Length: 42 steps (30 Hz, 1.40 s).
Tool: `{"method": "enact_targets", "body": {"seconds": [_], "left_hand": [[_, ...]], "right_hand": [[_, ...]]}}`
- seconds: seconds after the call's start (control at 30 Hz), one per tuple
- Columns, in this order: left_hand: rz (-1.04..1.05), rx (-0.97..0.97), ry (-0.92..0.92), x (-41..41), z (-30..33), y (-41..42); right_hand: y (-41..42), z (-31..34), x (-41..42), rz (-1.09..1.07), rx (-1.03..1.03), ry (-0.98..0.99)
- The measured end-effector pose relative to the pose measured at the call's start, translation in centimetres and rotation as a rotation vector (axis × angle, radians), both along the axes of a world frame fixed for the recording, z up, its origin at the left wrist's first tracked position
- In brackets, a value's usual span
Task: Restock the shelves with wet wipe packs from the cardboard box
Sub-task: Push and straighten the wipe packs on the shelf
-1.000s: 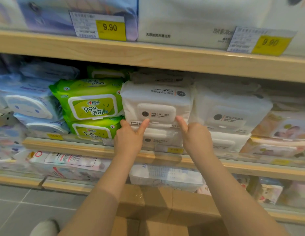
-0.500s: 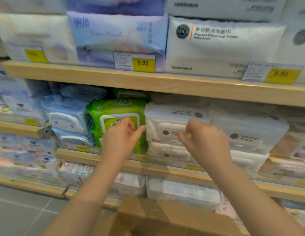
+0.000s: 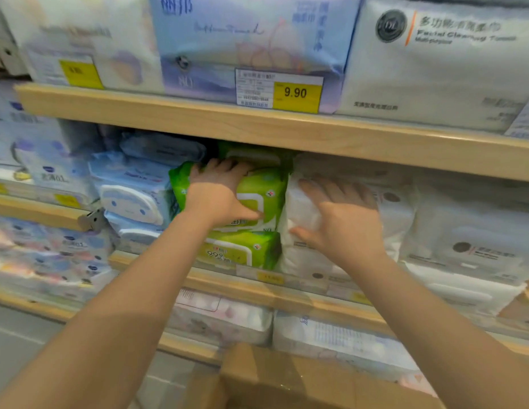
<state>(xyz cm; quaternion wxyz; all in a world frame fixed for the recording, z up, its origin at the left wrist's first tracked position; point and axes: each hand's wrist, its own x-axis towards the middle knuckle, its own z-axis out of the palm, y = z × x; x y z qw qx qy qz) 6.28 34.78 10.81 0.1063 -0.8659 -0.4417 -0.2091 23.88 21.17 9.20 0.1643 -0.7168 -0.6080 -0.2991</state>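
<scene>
Left grip (image 3: 217, 196) clasps the upper green soft-plastic wet wipe pack (image 3: 266, 190), fingers hooked over its top edge. Right grip (image 3: 343, 216) is unclenched, fingers flat, pressing the adjacent white soft wet wipe pack (image 3: 304, 208). We judge both are being squared into their stacks. Both packs lie on the middle wooden shelf (image 3: 210, 286), lid faces outward, long axes left-right. The brown cardboard box (image 3: 287, 379) stands below.

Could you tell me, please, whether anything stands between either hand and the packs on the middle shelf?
Nothing visible does. The left hand holds the upper green pack, fingers over its top edge, and the right hand lies flat on the white pack beside it; both hands touch their packs directly.
</scene>
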Motion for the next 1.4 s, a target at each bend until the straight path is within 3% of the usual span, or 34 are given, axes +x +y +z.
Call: {"method": "enact_targets", "body": {"seconds": [0.13,0.37,0.4,0.47,0.53,0.6,0.77,0.93,1.13,1.23,1.3,1.4], "left_hand": [[-0.139,0.137,-0.085,-1.9,-1.0,0.2],[-0.235,0.165,-0.054,-1.9,-1.0,0.7],[-0.215,0.184,-0.111,-2.3,-1.3,0.5],[-0.111,0.152,-0.400,-3.5,-2.7,-0.7],[-0.016,0.030,-0.782,-4.6,-5.1,-3.5],[-0.017,-0.157,-0.974,-5.0,-7.7,-5.7],[-0.046,-0.411,-1.001,-4.8,-8.8,-4.9],[0.034,-0.300,-0.859,-5.0,-9.2,-3.0],[0.085,-0.315,-0.983,-3.1,-9.0,-4.4],[0.115,-0.074,-0.821,-2.1,-8.2,-5.8],[-0.015,0.072,-0.662,-1.1,-7.2,-6.7],[-0.181,0.119,-0.474,1.6,-5.6,-8.5]], "right_hand": [[-0.1,-0.1,-0.1,0.019,0.018,-0.014],[-0.4,0.3,-1.1,0.012,0.006,0.066],[-0.2,0.5,-1.7,0.030,0.023,0.077],[0.8,1.0,-3.3,0.083,0.043,0.040],[2.0,1.5,-5.0,0.122,0.001,0.035],[3.2,1.7,-6.1,0.110,-0.104,0.102],[4.1,0.2,-6.4,0.058,0.058,0.056],[4.6,-0.4,-6.0,0.036,0.153,0.036],[4.3,-0.5,-5.4,0.114,0.106,-0.020],[1.0,-1.2,-3.3,0.078,0.113,-0.025],[-2.0,-2.0,-1.1,0.017,0.127,-0.039],[-6.0,-2.8,2.2,-0.081,0.114,-0.030]]}}
